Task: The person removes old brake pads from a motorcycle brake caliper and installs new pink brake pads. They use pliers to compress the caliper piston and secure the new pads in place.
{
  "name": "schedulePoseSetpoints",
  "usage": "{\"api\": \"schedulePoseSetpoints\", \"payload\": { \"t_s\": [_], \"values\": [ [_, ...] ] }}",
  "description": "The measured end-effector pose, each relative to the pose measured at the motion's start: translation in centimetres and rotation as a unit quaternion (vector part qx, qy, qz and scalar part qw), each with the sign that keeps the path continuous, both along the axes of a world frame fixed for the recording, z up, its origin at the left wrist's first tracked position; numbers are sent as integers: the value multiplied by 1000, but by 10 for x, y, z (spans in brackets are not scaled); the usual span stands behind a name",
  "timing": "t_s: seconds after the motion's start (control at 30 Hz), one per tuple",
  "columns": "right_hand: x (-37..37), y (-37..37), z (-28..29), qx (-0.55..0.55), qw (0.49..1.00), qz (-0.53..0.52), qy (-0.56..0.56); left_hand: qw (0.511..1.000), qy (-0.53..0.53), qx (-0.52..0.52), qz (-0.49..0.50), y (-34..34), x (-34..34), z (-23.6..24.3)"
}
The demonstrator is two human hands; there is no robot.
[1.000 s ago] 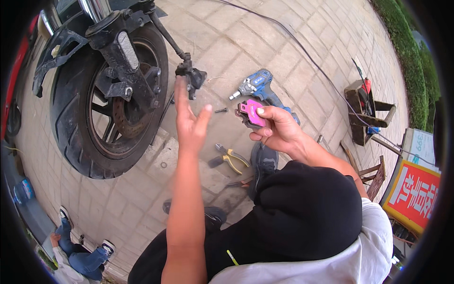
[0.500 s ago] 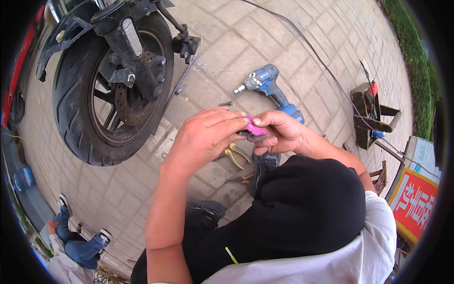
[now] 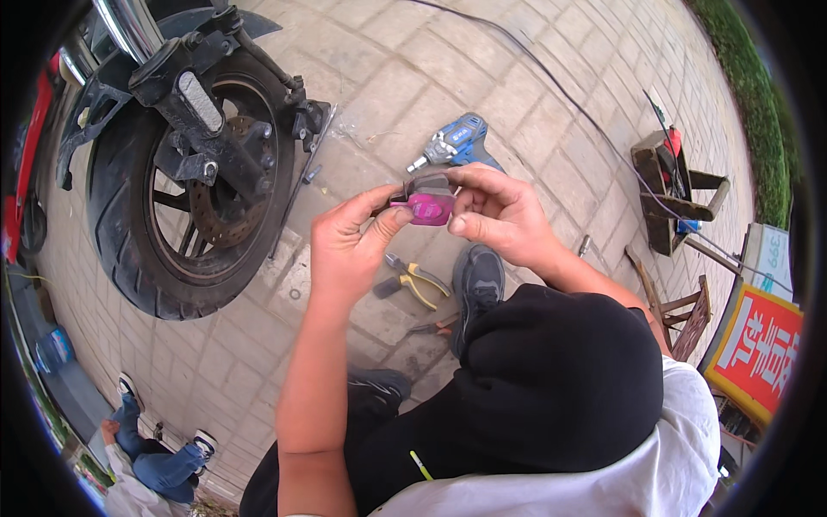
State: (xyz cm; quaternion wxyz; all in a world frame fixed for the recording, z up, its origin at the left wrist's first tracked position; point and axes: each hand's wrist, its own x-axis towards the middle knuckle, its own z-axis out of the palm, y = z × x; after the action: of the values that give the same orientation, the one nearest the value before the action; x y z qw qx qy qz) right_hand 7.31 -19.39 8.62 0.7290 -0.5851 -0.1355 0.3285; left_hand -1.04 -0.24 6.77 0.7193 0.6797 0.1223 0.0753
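Note:
In front of my chest I hold a small magenta brake pad (image 3: 431, 209) with dark grey plates along its far edge. My left hand (image 3: 346, 246) pinches its left end between thumb and fingers. The right end lies between the thumb and fingers of my right hand (image 3: 506, 217). Just beyond my hands, a blue cordless impact wrench (image 3: 461, 140) lies on the paving. Yellow-handled pliers (image 3: 420, 280) rest on the ground below my hands, beside my shoe (image 3: 479, 280).
A motorcycle front wheel (image 3: 129, 254) with a brake disc and fork stands at left. A bolt (image 3: 312, 175) lies near it. A wooden tool carrier (image 3: 659, 211) stands at right, by a cable (image 3: 551, 73). A seated person's legs (image 3: 159, 470) show at lower left.
The brake pad has turned, so its magenta face now shows more fully. Both hands have spread to its two ends, and the view has shifted, uncovering the pliers.

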Motion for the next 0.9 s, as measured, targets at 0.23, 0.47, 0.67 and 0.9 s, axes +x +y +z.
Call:
{"api": "schedulePoseSetpoints", "payload": {
  "t_s": [0.23, 0.47, 0.67, 0.9],
  "values": [
    [3, -9, 3, -71, 994, 17, -77, 999, 11, 40, 3, -18, -2, 18],
    [0, -8, 5, -17, 983, -10, -183, 989, -80, 67, 108, -44, -4, 27],
    [4, -6, 5, -31, 956, -6, -293, 982, -120, 81, 124, -42, 0, 33],
    [6, -10, 16, -115, 903, 43, -413, 978, -95, 178, -57, 1, 5, 64]
  ]
}}
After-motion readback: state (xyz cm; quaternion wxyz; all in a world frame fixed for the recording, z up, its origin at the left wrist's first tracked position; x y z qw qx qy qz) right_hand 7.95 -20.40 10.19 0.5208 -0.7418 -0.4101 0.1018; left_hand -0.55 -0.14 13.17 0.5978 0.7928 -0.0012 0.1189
